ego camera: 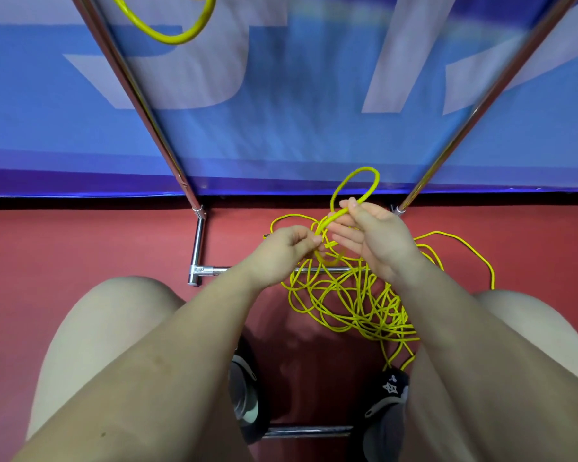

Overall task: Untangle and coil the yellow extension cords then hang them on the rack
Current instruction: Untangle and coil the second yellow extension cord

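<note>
At frame centre I had my left hand (282, 250) pinching the yellow cord (354, 295) and my right hand (376, 233) gripping its raised loop; the tangle lay on the red floor (80, 241) below, against the rack (197, 248).

Two hands (281, 251) (374, 235); two yellow cords (347, 295) (177, 36); one rack (199, 241).

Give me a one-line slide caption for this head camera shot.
Both hands pinch a loop of tangled yellow cord beside the rack.
</note>
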The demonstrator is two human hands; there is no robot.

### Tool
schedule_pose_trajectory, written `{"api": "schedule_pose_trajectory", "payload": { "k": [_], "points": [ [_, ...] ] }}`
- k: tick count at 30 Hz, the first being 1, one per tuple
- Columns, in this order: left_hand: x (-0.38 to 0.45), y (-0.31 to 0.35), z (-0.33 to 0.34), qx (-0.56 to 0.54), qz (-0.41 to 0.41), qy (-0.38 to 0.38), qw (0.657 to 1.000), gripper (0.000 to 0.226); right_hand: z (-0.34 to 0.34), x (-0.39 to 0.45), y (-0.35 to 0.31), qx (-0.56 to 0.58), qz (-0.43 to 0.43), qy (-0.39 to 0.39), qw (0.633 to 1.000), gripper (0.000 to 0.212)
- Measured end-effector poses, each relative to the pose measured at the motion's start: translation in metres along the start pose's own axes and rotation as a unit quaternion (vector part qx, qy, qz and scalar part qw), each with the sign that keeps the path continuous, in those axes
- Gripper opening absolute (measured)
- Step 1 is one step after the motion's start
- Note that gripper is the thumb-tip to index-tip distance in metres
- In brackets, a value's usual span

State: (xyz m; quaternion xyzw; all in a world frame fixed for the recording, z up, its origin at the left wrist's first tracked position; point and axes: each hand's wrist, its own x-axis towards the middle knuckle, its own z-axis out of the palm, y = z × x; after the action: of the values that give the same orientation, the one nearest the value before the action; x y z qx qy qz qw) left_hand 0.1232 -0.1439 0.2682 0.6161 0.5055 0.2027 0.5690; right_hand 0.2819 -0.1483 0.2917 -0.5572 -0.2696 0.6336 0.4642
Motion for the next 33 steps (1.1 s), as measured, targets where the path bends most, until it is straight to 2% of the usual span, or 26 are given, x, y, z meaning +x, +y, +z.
{"api": "schedule_pose_trajectory", "payload": {
  "k": [3,6,8,12,14,17,18,20,22,23,25,28,31,33],
  "points": [
    [0.003,0.005,-0.001,-0.068,-0.005,0.078,0.995,0.027,0.001,0.003,0.005,-0.152,-0.039,-0.007,0.988,0.01],
    [0.005,0.012,-0.006,-0.183,-0.043,0.133,0.973,0.026,0.001,0.001,0.022,-0.37,-0.081,-0.085,0.922,0.013],
    [0.006,0.013,-0.009,-0.228,-0.061,0.145,0.961,0.027,-0.001,-0.001,0.029,-0.444,-0.08,-0.11,0.885,0.023],
    [0.007,0.014,-0.016,-0.27,-0.073,0.163,0.946,0.028,-0.008,0.003,0.032,-0.6,-0.104,-0.082,0.789,0.037],
    [0.007,0.015,-0.02,-0.287,-0.079,0.176,0.938,0.028,-0.009,0.005,0.033,-0.618,-0.125,-0.067,0.773,0.032],
    [0.008,0.016,-0.023,-0.323,-0.077,0.194,0.923,0.028,-0.009,0.007,0.032,-0.581,-0.122,-0.045,0.804,0.013],
    [0.008,0.016,-0.025,-0.336,-0.068,0.193,0.919,0.029,-0.009,0.008,0.031,-0.551,-0.113,-0.049,0.825,0.007],
    [0.01,0.016,-0.026,-0.347,-0.053,0.173,0.92,0.031,-0.004,0.006,0.026,-0.439,-0.091,-0.064,0.891,0.005],
    [0.009,0.016,-0.024,-0.312,-0.062,0.137,0.938,0.03,0.002,0.001,0.017,-0.297,-0.065,-0.067,0.95,0.009],
    [0.008,0.014,-0.02,-0.276,-0.072,0.111,0.952,0.029,0.003,-0.001,0.011,-0.241,-0.052,-0.055,0.968,0.014],
    [0.005,0.011,-0.012,-0.201,-0.088,0.038,0.975,0.028,0.002,-0.003,0.003,-0.159,-0.022,-0.031,0.987,0.017],
    [0.0,0.008,-0.001,-0.117,-0.093,-0.044,0.988,0.03,-0.002,-0.002,-0.003,-0.038,0.016,-0.013,0.999,0.01],
    [0.0,0.005,0.001,-0.048,-0.046,-0.032,0.997,0.022,-0.004,0.0,-0.003,0.039,0.034,0.011,0.999,0.009],
    [0.001,0.005,0.002,-0.013,-0.009,-0.013,1.0,0.016,-0.004,0.001,-0.004,0.051,0.023,0.009,0.998,0.012]
  ]
}}
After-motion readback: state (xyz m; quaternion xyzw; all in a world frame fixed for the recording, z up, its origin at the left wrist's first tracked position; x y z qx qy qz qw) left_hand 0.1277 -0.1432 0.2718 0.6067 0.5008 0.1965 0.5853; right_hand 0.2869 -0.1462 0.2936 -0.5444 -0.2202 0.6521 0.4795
